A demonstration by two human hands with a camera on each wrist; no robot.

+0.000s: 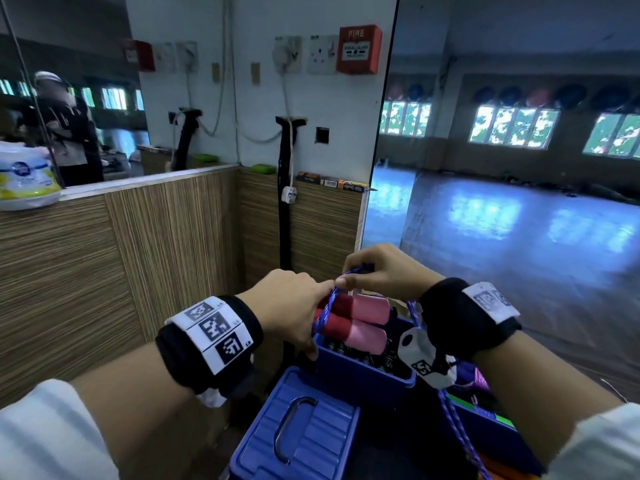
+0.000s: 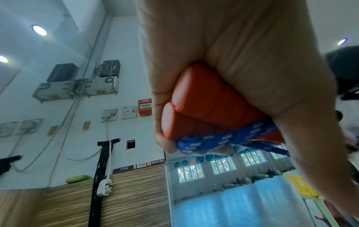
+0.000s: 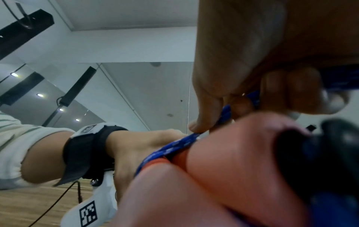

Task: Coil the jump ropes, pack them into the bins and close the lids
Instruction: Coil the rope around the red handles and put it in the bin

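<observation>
Coiling is the step in hand, as I judge it. On the left side, the left hand (image 1: 292, 306) has its grip clamped around the two red-pink handles (image 1: 360, 322) of the jump rope, holding them side by side just above the open blue bin (image 1: 363, 375). In the middle, the blue cord (image 1: 325, 311) crosses over the handles. To the right, the right hand (image 1: 384, 271) pinches this cord between thumb and fingertips, its grip closed on it, and the rest of the cord hangs down past the right wrist. The blue lid (image 1: 301, 431) lies near the bin, toward the camera, not yet on it. The next move probably calls for one more turn around the handles with steady tension, then lowering the bundle into the bin. How many turns are already made is hard to see, because the hands cover them. The bin's dark contents are unclear, and the colourful things at the lower right are cut off.
</observation>
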